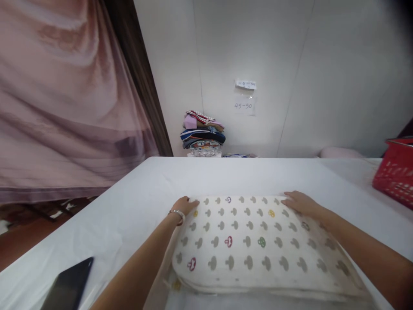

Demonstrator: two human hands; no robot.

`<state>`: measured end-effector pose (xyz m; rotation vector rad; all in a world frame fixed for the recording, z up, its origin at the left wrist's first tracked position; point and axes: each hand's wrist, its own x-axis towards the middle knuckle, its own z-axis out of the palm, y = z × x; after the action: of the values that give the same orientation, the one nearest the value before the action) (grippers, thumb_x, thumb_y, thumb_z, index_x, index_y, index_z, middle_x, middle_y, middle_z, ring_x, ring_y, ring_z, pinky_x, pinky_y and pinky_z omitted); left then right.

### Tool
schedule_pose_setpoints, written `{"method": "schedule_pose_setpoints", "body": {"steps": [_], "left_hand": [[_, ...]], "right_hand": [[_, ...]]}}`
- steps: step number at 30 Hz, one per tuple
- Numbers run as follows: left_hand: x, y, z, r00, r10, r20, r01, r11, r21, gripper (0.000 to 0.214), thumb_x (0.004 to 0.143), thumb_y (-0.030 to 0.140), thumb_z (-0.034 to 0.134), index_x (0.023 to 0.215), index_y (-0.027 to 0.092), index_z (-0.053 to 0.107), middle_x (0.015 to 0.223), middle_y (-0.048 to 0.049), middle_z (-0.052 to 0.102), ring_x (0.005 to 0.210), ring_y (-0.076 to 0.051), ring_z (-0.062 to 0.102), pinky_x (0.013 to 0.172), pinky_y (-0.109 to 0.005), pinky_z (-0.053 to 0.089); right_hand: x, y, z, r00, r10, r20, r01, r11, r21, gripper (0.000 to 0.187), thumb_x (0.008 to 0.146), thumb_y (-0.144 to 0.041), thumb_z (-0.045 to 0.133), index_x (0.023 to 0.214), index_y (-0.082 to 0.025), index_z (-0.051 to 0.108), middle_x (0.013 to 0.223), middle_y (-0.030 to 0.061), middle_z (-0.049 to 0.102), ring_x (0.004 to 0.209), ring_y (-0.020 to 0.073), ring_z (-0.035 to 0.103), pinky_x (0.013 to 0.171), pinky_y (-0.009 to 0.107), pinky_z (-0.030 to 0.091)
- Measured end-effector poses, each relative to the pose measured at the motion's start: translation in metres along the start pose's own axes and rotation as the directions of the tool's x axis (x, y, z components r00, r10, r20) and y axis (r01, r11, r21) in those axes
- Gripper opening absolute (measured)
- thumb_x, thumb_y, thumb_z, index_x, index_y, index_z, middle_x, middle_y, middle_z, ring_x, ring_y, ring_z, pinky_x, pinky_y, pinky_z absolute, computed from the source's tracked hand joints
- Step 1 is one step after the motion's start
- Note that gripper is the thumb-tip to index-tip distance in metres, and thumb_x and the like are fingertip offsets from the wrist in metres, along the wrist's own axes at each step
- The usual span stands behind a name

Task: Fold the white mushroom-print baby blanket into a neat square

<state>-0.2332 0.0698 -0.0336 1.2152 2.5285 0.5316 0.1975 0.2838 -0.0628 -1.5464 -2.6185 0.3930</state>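
Observation:
A cream pillow [251,241] printed with grey and coloured mushrooms lies on the white table [135,193] in front of me. My left hand [184,204], with a bracelet at the wrist, rests on the pillow's far left corner, fingers laid flat on the fabric. My right hand [298,202] lies flat on the far right corner, fingers stretched out. Neither hand grips anything.
A dark phone [69,286] lies at the near left of the table. A red basket [395,172] stands at the right edge. A stack of folded clothes [202,133] sits by the white wall behind the table. A pink curtain [64,99] hangs at the left.

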Motion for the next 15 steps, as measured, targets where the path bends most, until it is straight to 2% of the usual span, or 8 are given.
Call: {"method": "schedule_pose_setpoints", "body": {"steps": [3,7,9,12,15], "left_hand": [[-0.008,-0.001,0.0,0.999,-0.038,0.022,0.041,0.986,-0.161,0.034,0.065,0.048,0.06,0.075,0.015,0.058,0.078,-0.0093,0.066,0.076,-0.025,0.062,0.064,-0.033,0.046],[-0.033,0.01,0.001,1.0,-0.013,-0.023,0.003,0.928,-0.373,0.033,0.071,0.04,0.059,0.092,0.016,0.052,0.078,-0.0022,0.064,0.072,-0.016,0.061,0.061,-0.026,0.046],[-0.05,0.019,0.001,0.994,0.073,-0.083,-0.105,0.868,-0.486,0.044,0.072,0.034,0.059,0.109,0.016,0.045,0.08,0.0001,0.063,0.072,-0.014,0.059,0.064,-0.025,0.046],[-0.08,0.032,0.0,0.951,0.223,-0.216,-0.308,0.763,-0.569,0.067,0.068,0.025,0.062,0.128,0.02,0.031,0.085,0.0015,0.06,0.076,-0.013,0.057,0.073,-0.027,0.045],[-0.103,0.043,-0.003,0.924,0.285,-0.256,-0.381,0.76,-0.527,0.07,0.069,0.02,0.06,0.132,0.022,0.028,0.093,0.0002,0.059,0.081,-0.013,0.056,0.078,-0.028,0.043]], "right_hand": [[-0.002,0.006,0.004,0.998,-0.051,-0.03,0.053,0.996,0.07,0.059,0.073,-0.062,0.041,0.106,-0.018,0.062,0.111,0.011,0.06,0.105,0.0292,0.053,0.09,0.037,0.04],[-0.009,0.002,0.006,0.992,-0.067,-0.103,0.082,0.986,0.144,0.049,0.07,-0.065,0.044,0.084,-0.021,0.062,0.095,0.0072,0.064,0.091,0.028,0.058,0.078,0.035,0.045],[-0.014,-0.001,0.007,0.988,-0.069,-0.139,0.089,0.986,0.141,0.047,0.072,-0.064,0.042,0.08,-0.022,0.059,0.09,0.0072,0.064,0.087,0.0275,0.058,0.074,0.035,0.045],[-0.022,-0.005,0.009,0.983,-0.05,-0.176,0.071,0.991,0.113,0.047,0.075,-0.064,0.039,0.081,-0.022,0.058,0.087,0.0077,0.064,0.085,0.0279,0.058,0.072,0.036,0.045],[-0.026,-0.007,0.009,0.98,-0.035,-0.197,0.055,0.994,0.095,0.048,0.075,-0.064,0.04,0.087,-0.021,0.06,0.092,0.0082,0.065,0.087,0.028,0.058,0.073,0.037,0.045]]}}
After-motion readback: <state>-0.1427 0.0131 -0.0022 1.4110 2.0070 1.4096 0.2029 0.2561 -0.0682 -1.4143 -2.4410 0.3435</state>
